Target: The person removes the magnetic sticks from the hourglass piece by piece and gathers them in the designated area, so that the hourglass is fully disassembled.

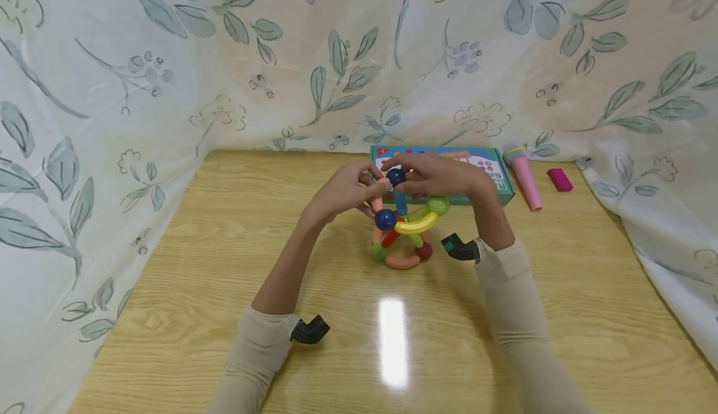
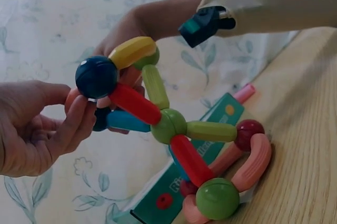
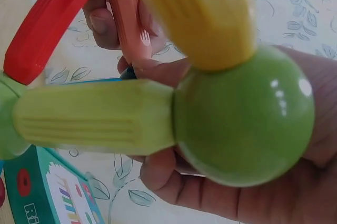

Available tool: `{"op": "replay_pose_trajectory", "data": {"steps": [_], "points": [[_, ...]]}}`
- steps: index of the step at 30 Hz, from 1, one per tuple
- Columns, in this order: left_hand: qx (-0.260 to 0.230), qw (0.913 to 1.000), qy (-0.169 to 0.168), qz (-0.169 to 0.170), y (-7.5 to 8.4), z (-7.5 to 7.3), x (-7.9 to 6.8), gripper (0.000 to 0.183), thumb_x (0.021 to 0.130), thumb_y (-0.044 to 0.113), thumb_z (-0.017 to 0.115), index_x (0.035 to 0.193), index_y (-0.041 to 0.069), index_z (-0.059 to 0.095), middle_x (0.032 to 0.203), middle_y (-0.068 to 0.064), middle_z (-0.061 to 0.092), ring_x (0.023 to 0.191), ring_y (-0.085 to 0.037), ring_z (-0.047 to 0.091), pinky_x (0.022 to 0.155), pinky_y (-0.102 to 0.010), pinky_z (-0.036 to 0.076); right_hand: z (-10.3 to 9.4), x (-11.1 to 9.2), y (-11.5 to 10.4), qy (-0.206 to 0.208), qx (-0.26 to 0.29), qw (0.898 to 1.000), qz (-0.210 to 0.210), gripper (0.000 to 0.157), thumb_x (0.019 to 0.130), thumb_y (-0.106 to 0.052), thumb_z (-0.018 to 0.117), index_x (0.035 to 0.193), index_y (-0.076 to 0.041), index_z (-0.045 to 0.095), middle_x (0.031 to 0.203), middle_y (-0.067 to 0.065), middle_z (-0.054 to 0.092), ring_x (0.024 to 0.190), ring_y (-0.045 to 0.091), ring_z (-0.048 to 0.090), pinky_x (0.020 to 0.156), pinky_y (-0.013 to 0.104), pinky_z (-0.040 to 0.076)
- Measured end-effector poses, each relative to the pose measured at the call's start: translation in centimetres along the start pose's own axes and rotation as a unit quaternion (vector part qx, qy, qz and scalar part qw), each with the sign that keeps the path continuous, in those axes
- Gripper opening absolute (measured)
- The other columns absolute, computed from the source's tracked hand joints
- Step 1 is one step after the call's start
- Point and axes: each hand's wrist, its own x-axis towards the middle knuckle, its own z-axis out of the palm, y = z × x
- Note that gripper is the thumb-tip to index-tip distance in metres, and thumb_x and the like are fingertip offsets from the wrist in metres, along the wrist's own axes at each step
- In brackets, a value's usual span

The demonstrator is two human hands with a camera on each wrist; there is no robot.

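A magnetic ball-and-rod model (image 1: 385, 219) stands on the table, with a ring of coral curved rods (image 1: 402, 263) at its base. From its green middle ball (image 2: 169, 125), red, blue and light green rods spread upward. My left hand (image 1: 346, 191) pinches a coral rod (image 3: 129, 24) at the upper left, beside the front dark blue ball (image 2: 97, 77). Between the thumb and fingers of my right hand (image 1: 443, 174) is the rear dark blue ball (image 1: 395, 177), atop the blue rod (image 1: 401, 203). A yellow curved rod (image 1: 417, 224) joins the front ball to a green ball (image 3: 245, 116).
Behind the model lies a green toy box (image 1: 477, 177), partly covered by my right hand. To its right are a pink toy microphone (image 1: 525, 180) and a magenta block (image 1: 560, 179). A patterned cloth (image 1: 303, 90) hangs along the table's back and sides.
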Motion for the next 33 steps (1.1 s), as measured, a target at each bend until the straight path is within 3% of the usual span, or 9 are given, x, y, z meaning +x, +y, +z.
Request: {"op": "replay_pose_trajectory", "data": {"steps": [6,11,16,19,22,26,30,33], "points": [[0.015,0.9998,-0.008,-0.006,-0.07,-0.35,0.10,0.018,0.103,0.019,0.065,0.108,0.003,0.060,0.074,-0.010,0.067,0.065,-0.020,0.069,0.071,-0.047,0.065,-0.04,0.16,0.45,0.003,-0.015,1.000,-0.012,0.041,0.106,-0.019,0.062,0.146,-0.010,0.053,0.073,0.013,0.061,0.064,0.027,0.059,0.070,0.029,0.052],[0.031,0.9994,-0.011,-0.005,-0.18,-0.58,0.12,0.023,0.104,0.025,0.065,0.111,0.003,0.061,0.075,-0.009,0.068,0.066,-0.021,0.069,0.071,-0.045,0.066,-0.03,0.01,0.25,-0.001,-0.009,1.000,-0.020,0.044,0.107,-0.020,0.061,0.148,-0.009,0.051,0.070,0.016,0.060,0.059,0.019,0.056,0.069,0.031,0.052],[0.028,0.9996,0.002,0.003,-0.17,-0.53,0.24,0.027,0.103,0.028,0.066,0.114,0.004,0.062,0.074,-0.008,0.067,0.068,-0.020,0.071,0.070,-0.043,0.066,0.04,-0.01,0.20,0.004,-0.002,1.000,-0.022,0.048,0.107,-0.020,0.060,0.152,-0.008,0.046,0.066,0.012,0.060,0.056,0.013,0.053,0.070,0.031,0.052],[0.023,0.9996,0.010,0.009,-0.12,-0.27,0.42,0.025,0.102,0.025,0.067,0.113,0.003,0.062,0.074,-0.008,0.067,0.070,-0.020,0.071,0.071,-0.045,0.066,0.05,-0.01,0.13,0.011,-0.018,1.000,-0.015,0.045,0.107,-0.020,0.060,0.149,-0.008,0.050,0.066,0.005,0.058,0.056,0.013,0.051,0.068,0.029,0.049],[0.016,0.9996,0.020,0.008,-0.05,0.00,0.45,0.022,0.101,0.022,0.067,0.111,0.003,0.063,0.074,-0.007,0.068,0.068,-0.019,0.071,0.072,-0.043,0.066,0.09,-0.03,-0.10,0.013,-0.035,0.999,-0.007,0.041,0.107,-0.020,0.060,0.146,-0.009,0.054,0.069,0.009,0.057,0.058,0.011,0.048,0.065,0.027,0.046],[0.008,0.9994,0.034,0.001,0.09,0.18,0.27,0.018,0.101,0.018,0.067,0.109,0.003,0.064,0.072,-0.006,0.068,0.062,-0.017,0.068,0.070,-0.038,0.065,0.16,0.03,-0.11,0.014,-0.030,0.999,-0.008,0.038,0.107,-0.017,0.060,0.144,-0.009,0.055,0.074,0.013,0.057,0.060,0.016,0.049,0.064,0.027,0.046],[0.012,0.9990,0.042,0.001,0.06,0.22,0.10,0.017,0.099,0.016,0.067,0.108,0.002,0.065,0.073,-0.006,0.068,0.061,-0.015,0.067,0.070,-0.036,0.065,0.31,0.18,-0.04,0.010,-0.018,1.000,-0.007,0.035,0.108,-0.015,0.058,0.142,-0.009,0.057,0.079,0.006,0.057,0.061,0.025,0.054,0.063,0.027,0.047],[0.028,0.9984,0.049,0.006,0.10,0.15,0.04,0.017,0.098,0.014,0.067,0.110,0.002,0.067,0.074,-0.007,0.068,0.060,-0.015,0.067,0.070,-0.034,0.065,0.30,0.24,-0.05,0.010,-0.021,1.000,-0.010,0.037,0.108,-0.016,0.057,0.144,-0.009,0.055,0.078,0.006,0.058,0.060,0.024,0.054,0.064,0.027,0.047]]}}
